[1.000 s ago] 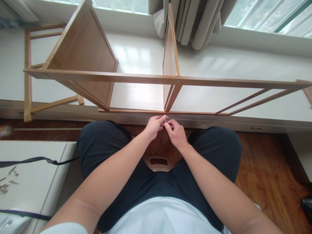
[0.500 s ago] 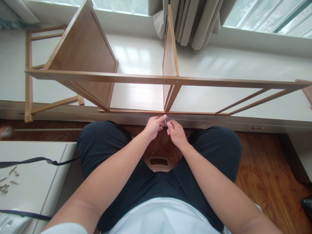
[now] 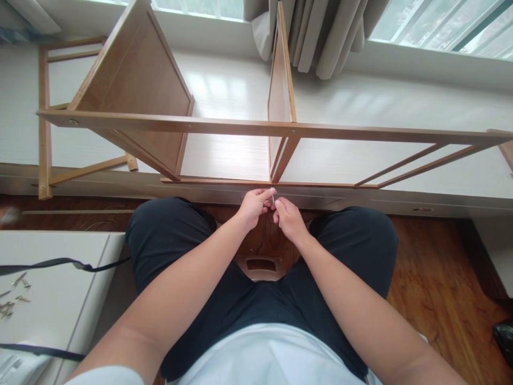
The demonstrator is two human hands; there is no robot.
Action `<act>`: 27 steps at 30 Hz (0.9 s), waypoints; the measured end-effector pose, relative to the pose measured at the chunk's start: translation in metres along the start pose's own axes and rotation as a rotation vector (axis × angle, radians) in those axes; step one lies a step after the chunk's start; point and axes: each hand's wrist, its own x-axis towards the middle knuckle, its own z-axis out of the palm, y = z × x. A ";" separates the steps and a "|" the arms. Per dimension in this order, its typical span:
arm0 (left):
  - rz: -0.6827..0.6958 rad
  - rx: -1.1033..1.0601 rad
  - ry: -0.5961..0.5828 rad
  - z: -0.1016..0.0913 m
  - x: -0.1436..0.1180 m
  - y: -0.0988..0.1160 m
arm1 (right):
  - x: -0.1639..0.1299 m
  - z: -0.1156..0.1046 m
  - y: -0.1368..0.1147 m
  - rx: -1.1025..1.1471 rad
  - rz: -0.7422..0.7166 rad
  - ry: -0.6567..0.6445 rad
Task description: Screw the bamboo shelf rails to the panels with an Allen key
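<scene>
A bamboo shelf frame (image 3: 256, 128) lies on its side across a white window ledge (image 3: 360, 112), with two upright panels and thin cross rails. Both of my hands meet just below its near rail, above my knees. My left hand (image 3: 253, 205) and my right hand (image 3: 288, 218) pinch a small thin metal piece (image 3: 273, 199) between their fingertips, close to the frame's lower rail (image 3: 256, 183). Whether it is a screw or a key I cannot tell.
A white surface (image 3: 60, 299) at the left carries several loose screws (image 3: 12, 299) and a black strap (image 3: 60, 263). I sit on a stool (image 3: 260, 266) over a wooden floor (image 3: 441, 278). Grey curtains (image 3: 316, 32) hang behind the frame. A dark object (image 3: 504, 337) lies at the right edge.
My right hand's fingers have shifted slightly around the small metal piece; both hands stay in the same place. The view has tilted a little.
</scene>
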 end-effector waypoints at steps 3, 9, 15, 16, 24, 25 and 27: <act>0.005 0.007 0.007 0.000 0.000 0.000 | -0.001 -0.001 -0.002 -0.009 -0.025 0.050; 0.011 0.007 0.007 0.000 0.002 -0.001 | -0.004 -0.004 -0.008 -0.062 -0.096 0.115; 0.005 -0.025 -0.010 0.000 0.002 -0.001 | -0.005 -0.004 -0.010 -0.111 -0.142 0.124; 0.000 -0.034 -0.015 0.000 0.002 -0.001 | -0.006 -0.004 -0.010 -0.120 -0.147 0.127; -0.072 -0.122 -0.076 -0.002 0.004 -0.002 | -0.007 -0.005 -0.013 -0.171 -0.149 0.146; -0.076 -0.127 -0.079 -0.002 0.005 -0.002 | -0.007 -0.005 -0.014 -0.174 -0.147 0.146; -0.072 -0.130 -0.078 -0.002 0.005 -0.002 | -0.007 -0.005 -0.014 -0.176 -0.143 0.146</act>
